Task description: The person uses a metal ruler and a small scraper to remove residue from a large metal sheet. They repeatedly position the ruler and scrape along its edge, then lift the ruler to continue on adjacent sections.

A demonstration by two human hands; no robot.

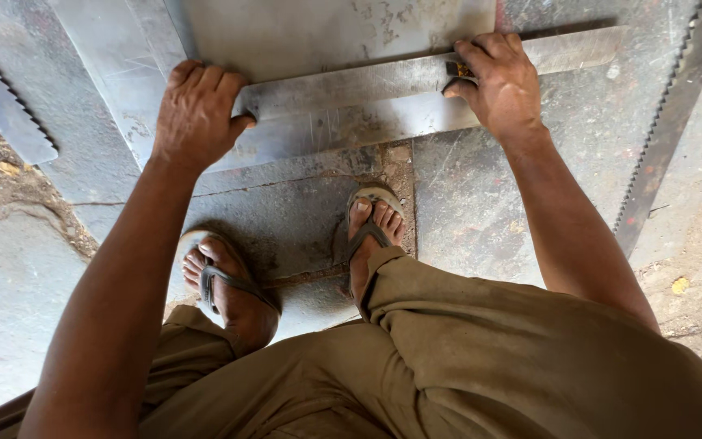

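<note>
A long flat metal straightedge (367,81) lies across a grey metal sheet (318,32) on the floor. My left hand (197,110) presses down on the straightedge's left end, fingers curled over it. My right hand (497,81) rests on its right part and pinches a small yellowish marking tool (461,71) against the upper edge. My two feet in grey flip-flops (371,232) stand on the floor just below the sheet, and my knees in brown trousers fill the lower view.
A long toothed saw blade (668,122) runs down the right side. Another toothed blade (2,106) lies at the upper left. Stone floor slabs with dirt and dry leaves (680,284) surround the sheet.
</note>
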